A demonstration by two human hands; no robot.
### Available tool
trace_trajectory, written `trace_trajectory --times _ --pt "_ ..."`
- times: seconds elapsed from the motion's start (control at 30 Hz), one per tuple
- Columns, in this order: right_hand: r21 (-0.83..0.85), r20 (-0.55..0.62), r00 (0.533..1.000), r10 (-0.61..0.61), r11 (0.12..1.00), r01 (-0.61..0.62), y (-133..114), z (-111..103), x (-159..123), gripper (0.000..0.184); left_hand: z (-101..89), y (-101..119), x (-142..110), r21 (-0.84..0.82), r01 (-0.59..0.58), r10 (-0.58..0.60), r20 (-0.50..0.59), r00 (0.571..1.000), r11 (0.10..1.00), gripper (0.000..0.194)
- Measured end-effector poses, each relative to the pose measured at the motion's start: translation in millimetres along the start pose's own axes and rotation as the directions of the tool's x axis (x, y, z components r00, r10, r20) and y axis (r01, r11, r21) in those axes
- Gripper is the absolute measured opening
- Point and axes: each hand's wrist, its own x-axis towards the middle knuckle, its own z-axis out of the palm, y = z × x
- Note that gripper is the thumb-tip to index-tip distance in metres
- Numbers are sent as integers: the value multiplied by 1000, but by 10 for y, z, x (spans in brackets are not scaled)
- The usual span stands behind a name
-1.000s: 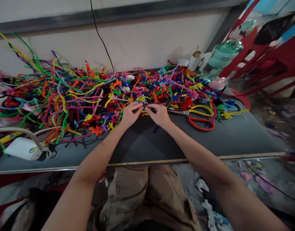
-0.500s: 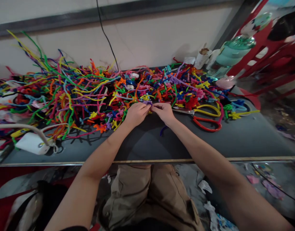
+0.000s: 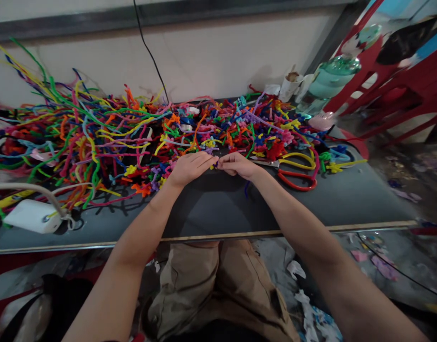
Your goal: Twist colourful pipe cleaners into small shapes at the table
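Observation:
A small purple pipe cleaner piece (image 3: 216, 163) is pinched between both hands above the near side of the pile, its shape mostly hidden by the fingers. My left hand (image 3: 191, 168) is closed on its left side, with the back of the hand turned up. From the right, my right hand (image 3: 238, 166) grips it with thumb and fingertips. A dark blue-purple strand (image 3: 246, 189) shows below my right wrist; whether it joins the held piece I cannot tell. Scissors (image 3: 296, 186) with one red and one yellow handle lie just right of my right hand.
A tangled heap of coloured pipe cleaners (image 3: 107, 128) runs along the back of the grey table (image 3: 218, 209). A white power adapter (image 3: 35, 216) with a cable sits at left. A green bottle (image 3: 328, 80) and a paper cup (image 3: 290, 86) stand at back right.
The whole view has shifted a little to the left. My left hand's fingers have straightened somewhat, and my right hand's fingers have curled in closer around the purple piece.

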Motion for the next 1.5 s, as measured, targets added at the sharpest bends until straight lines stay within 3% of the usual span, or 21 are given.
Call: trace_trajectory --times 0.13,0.3,0.47,0.77,0.87,0.97,1.03,1.1,1.2,1.27,1.3,1.4,1.5 --pt "1 1 1000 7 1000 -7 11 -42 -1 27 -87 -26 -2 71 -44 39 77 996 996 29" --pt "17 -20 1000 17 1000 -16 18 -48 5 25 -105 -11 11 58 -9 6 44 999 998 32" --pt "6 -66 997 46 999 -46 -1 -30 5 20 -58 22 22 141 -76 64 83 994 987 34" --pt "-51 -80 996 42 998 -46 -8 -16 7 20 1 -10 36 65 -59 54 76 996 996 28" --pt "-108 -69 997 28 994 -35 -14 -19 5 21 -37 0 52 47 -66 63 76 995 997 24" --pt "-270 -155 987 -41 963 -2 -25 3 -9 19 -35 31 81 60 -60 53 114 992 996 23" --pt "-457 -255 951 -174 889 40 -31 46 -28 14 12 55 104 63 4 -11 106 994 998 24" --pt "-645 -314 891 -328 763 53 -32 104 -48 12 82 67 123 -16 150 -148 74 986 989 25" --pt "-769 -337 825 -453 638 36 -30 161 -69 15 165 53 135 -247 397 -380 115 918 884 32" --pt "-736 -358 822 -442 675 42 -29 144 -70 15 179 32 129 -318 441 -434 97 896 839 35" --pt "-691 -372 831 -413 721 49 -30 120 -68 14 174 23 122 -310 411 -416 53 908 858 33" --pt "-468 -398 880 -259 883 49 -28 29 -62 14 136 4 94 -168 205 -215 -41 976 964 28" --pt "-237 -326 943 -65 971 -15 -18 -17 -58 18 95 8 70 -17 36 -36 13 999 999 28"
